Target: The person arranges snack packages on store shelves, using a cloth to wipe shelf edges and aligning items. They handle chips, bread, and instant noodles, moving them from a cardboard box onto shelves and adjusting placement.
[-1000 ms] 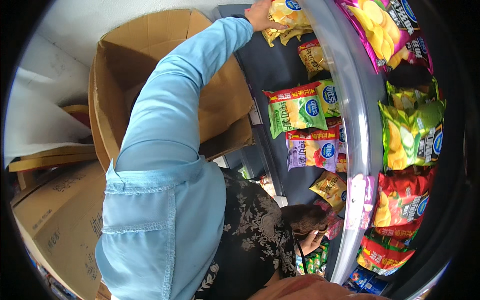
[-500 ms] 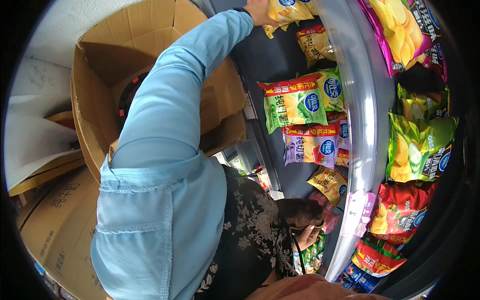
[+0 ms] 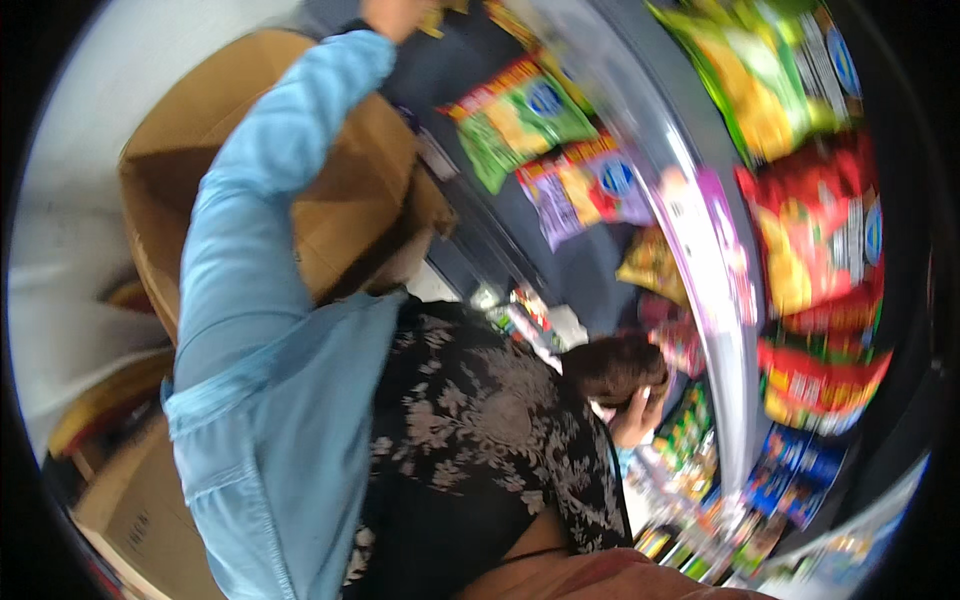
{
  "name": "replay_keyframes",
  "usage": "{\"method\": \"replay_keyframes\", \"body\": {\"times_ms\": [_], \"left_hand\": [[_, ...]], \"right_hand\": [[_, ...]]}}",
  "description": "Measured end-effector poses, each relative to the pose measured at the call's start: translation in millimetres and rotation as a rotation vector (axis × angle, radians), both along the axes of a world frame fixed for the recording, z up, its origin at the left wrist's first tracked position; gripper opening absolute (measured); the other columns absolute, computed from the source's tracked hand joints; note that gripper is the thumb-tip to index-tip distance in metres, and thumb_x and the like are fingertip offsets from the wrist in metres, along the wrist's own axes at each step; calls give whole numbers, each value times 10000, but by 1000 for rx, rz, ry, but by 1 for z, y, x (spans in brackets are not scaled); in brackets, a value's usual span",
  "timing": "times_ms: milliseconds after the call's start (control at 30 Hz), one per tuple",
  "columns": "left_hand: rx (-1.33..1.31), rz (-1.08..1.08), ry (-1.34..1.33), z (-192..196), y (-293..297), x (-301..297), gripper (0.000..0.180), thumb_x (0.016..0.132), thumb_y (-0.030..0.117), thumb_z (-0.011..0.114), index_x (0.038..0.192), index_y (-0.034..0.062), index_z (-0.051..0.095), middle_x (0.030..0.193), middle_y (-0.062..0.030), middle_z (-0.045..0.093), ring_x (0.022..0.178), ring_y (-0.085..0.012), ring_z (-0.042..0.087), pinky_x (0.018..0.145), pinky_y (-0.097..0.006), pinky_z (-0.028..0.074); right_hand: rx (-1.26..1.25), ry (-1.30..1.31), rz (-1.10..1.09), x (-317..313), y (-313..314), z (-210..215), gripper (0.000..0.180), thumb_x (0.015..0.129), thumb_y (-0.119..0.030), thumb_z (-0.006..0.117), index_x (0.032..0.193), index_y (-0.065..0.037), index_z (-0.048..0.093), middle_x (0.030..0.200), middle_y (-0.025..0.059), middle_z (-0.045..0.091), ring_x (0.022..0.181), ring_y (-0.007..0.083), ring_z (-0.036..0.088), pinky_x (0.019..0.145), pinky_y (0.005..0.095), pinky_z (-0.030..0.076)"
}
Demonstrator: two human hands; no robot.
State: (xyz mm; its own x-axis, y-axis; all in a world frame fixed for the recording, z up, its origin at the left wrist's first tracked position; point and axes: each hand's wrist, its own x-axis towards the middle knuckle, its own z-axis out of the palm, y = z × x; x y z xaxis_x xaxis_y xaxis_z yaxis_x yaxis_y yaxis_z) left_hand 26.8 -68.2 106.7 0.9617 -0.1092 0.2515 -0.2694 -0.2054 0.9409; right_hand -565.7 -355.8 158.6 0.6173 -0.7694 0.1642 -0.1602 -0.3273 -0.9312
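My left arm in a light blue sleeve reaches up and away from me. My left hand (image 3: 393,14) is at the top edge of the picture, beside a yellow snack bag (image 3: 432,20) on the dark rack; the blur hides its grip. My right hand (image 3: 640,415) sits low by the rack, fingers curled, next to a lock of dark hair (image 3: 608,365). What it holds, if anything, does not show. A green and yellow snack bag (image 3: 520,112) and a purple one (image 3: 590,185) hang just right of my raised arm.
A large open cardboard box (image 3: 335,205) stands behind my left arm, with more cardboard (image 3: 130,500) at the lower left. A shiny curved rack post (image 3: 700,250) runs down the right. Red snack bags (image 3: 820,235), a yellow-green bag (image 3: 760,85) and blue packets (image 3: 790,485) hang beyond it.
The view has swung and blurred. My left arm stays raised with the hand at the top of the rack. The bags and the box have shifted in the picture.
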Motion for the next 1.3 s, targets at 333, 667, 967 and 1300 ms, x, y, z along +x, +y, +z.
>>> {"method": "replay_keyframes", "body": {"times_ms": [333, 667, 967, 1300], "left_hand": [[178, -544, -849, 34, -99, -232, 515, 846, 78, 722, 1351, 62, 626, 1252, -162, 624, 1163, -362, 602, 1011, -439, 497], [347, -802, -602, -160, -342, -261, 881, 815, 312, 825, 1523, 31, 382, 1493, -257, 430, 1381, -451, 423, 1159, -479, 383], [690, -757, -340, -224, -455, -230, 1158, 708, 408, 903, 1559, -29, 251, 1547, -298, 362, 1464, -465, 306, 1219, -460, 304], [683, -664, -578, -271, -442, -198, 515, 931, 285, 652, 1407, 113, 555, 1051, -282, 711, 965, -499, 675, 870, -547, 540]], "right_hand": [[83, -125, -70, -68, -24, -40, 509, 1003, -275, 691, 1355, 77, 582, 1291, 155, 657, 1179, 241, 610, 1061, 388, 453], [138, -207, -295, -136, -89, -135, 544, 1007, -282, 689, 1387, 85, 557, 1298, 153, 651, 1171, 242, 611, 1059, 379, 459], [163, -206, -676, -207, -35, -173, 509, 1029, -281, 641, 1384, 75, 561, 1290, 173, 649, 1151, 247, 622, 1012, 373, 488], [209, -281, -894, -247, -19, -192, 479, 1031, -277, 645, 1362, 63, 576, 1271, 157, 653, 1123, 242, 631, 988, 363, 492]]}}
